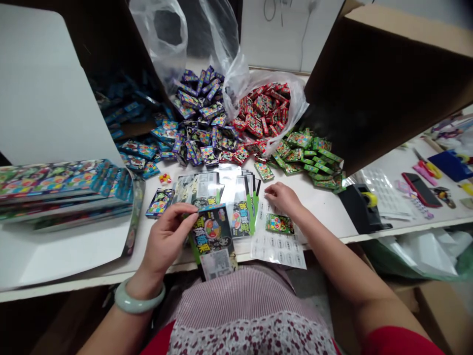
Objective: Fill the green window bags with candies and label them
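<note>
My left hand [166, 238], with a pale green bangle [139, 297] on its wrist, grips a black and green blister card of sweets [213, 242] by its upper edge at the table's front. Behind that card lies a row of similar clear-fronted cards [240, 209]. My right hand [283, 198] rests open at the top of a white sheet of round stickers [279, 251], holding nothing. A small green sweet packet [280, 224] lies on that sheet, just below my fingers. A blue-and-white packet [159, 202] lies left of the held card.
Heaps of blue [197, 121], red [263, 111] and green [308, 155] packets fill the back of the table, the red in a plastic bag. Stacked printed cards [62, 190] lie at left. A black tape dispenser [362, 207] stands right, beside cardboard box flaps.
</note>
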### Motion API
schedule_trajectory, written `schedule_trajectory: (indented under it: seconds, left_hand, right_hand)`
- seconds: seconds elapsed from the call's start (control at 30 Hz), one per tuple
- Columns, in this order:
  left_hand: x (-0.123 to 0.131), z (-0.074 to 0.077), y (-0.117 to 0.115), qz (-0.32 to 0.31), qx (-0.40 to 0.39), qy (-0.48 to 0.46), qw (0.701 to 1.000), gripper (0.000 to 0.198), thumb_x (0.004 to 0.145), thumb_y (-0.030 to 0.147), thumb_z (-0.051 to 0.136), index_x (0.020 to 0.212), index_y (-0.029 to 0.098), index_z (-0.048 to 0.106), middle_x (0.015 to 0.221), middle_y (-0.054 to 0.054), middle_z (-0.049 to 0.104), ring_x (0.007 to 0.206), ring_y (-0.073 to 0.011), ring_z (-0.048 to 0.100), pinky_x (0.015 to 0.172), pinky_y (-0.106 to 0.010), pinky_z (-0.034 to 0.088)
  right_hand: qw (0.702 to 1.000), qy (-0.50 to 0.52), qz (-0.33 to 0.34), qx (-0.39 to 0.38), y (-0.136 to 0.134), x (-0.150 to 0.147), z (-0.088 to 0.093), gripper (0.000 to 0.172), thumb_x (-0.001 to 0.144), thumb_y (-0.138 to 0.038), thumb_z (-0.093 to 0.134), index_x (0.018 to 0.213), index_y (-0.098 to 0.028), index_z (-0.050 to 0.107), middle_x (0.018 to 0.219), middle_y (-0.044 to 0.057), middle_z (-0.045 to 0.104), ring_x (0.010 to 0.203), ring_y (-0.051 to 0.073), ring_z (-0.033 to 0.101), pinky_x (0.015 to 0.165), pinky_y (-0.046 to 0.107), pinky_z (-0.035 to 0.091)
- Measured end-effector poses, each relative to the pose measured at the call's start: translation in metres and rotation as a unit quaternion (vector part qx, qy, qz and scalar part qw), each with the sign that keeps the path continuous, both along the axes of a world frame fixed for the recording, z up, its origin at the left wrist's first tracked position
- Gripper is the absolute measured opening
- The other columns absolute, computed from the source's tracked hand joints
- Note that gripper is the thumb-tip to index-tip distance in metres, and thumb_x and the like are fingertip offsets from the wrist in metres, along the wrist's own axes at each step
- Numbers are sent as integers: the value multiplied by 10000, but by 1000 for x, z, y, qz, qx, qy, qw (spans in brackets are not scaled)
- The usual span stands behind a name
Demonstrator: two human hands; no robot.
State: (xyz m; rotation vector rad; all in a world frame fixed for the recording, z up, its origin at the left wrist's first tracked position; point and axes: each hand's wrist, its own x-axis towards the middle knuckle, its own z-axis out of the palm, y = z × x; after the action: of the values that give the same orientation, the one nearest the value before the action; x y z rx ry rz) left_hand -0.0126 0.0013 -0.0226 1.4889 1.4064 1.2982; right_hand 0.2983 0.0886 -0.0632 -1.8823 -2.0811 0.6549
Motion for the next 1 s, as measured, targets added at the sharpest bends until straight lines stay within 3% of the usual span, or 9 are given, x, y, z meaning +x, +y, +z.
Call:
schedule_trajectory:
  seconds: [0.4,0.6,0.67,0.77,0.9,1.0]
  left_hand:
    - [1,-5,0,9,-7,2,1000,119,832,327,649,893,226,640,922,-22,641,865,-178,604,761,-274,502]
    - [3,-5,-1,9,-6,-1,1000,145,834,345,637,894,213,641,908,-29,644,858,-179,604,762,-280,503]
    - [3,-5,-2,12,-9,-6,1000,152,829,346,640,894,209,642,898,-28,645,833,-173,601,732,-271,501]
    - [2,-6,-3,14,-16,-10,1000,169,828,358,639,897,205,643,883,-30,642,803,-169,595,698,-267,498]
    - [3,-4,-3,6,-11,-18,1000,154,827,340,637,889,200,638,875,-27,634,797,-162,592,695,-260,489]
    - [9,0,-2,-17,11,-26,999,96,833,288,630,874,201,632,865,-22,628,794,-155,588,696,-257,479]
  right_hand:
    - [995,83,21,43,-30,18,-10,294,928,-329,489,1072,-213,719,1177,80,656,1078,198,620,939,319,470]
    - [992,103,59,46,-39,14,-12,321,899,-304,501,1150,-216,681,1330,113,569,1218,249,533,1054,434,397]
    - [989,130,55,41,-41,7,-11,268,851,-328,576,1063,-224,704,1296,116,578,1223,270,510,1069,472,366]
    - [969,244,-26,8,-38,5,-8,269,769,-472,657,818,-208,680,1132,105,612,1092,258,565,1001,460,426]
    - [942,322,-97,-21,-29,11,12,462,818,-655,484,759,-205,569,856,51,612,826,190,608,784,376,528]
    - [926,373,-29,-52,-26,-5,49,372,750,-570,649,767,-208,566,787,10,601,766,155,583,759,316,499]
